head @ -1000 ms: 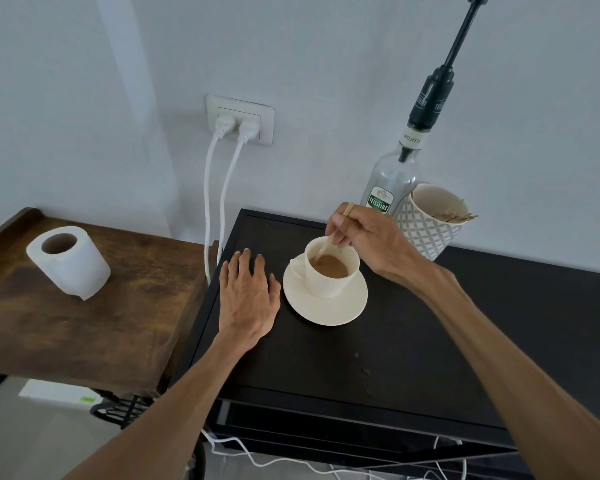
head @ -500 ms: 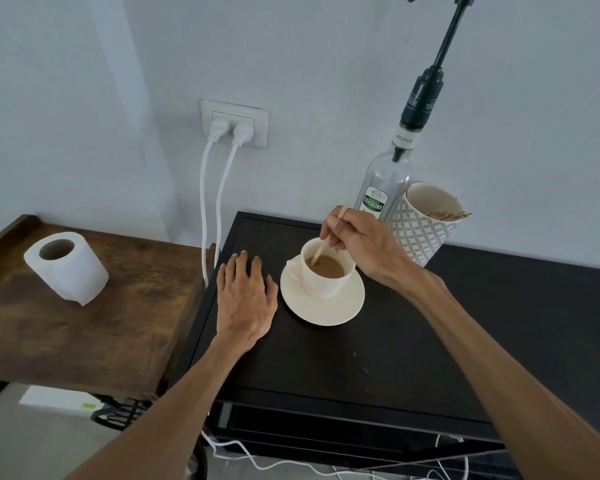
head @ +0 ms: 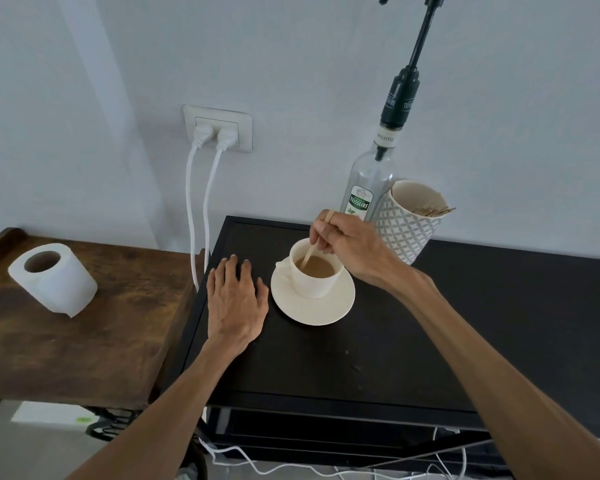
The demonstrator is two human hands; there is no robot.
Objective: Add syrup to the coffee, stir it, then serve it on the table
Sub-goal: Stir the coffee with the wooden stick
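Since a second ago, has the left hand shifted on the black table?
No. The left hand lies flat just left of the saucer, with the same gap as before; only the camera view shifted slightly.

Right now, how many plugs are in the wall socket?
2. Both sit side by side in the wall socket: the left plug and the right plug, each with a white cable hanging down.

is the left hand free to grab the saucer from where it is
Probably yes. The left hand lies flat and empty on the black table, right beside the saucer, with nothing between them. The right hand holds the stirrer over the cup, not the near rim.
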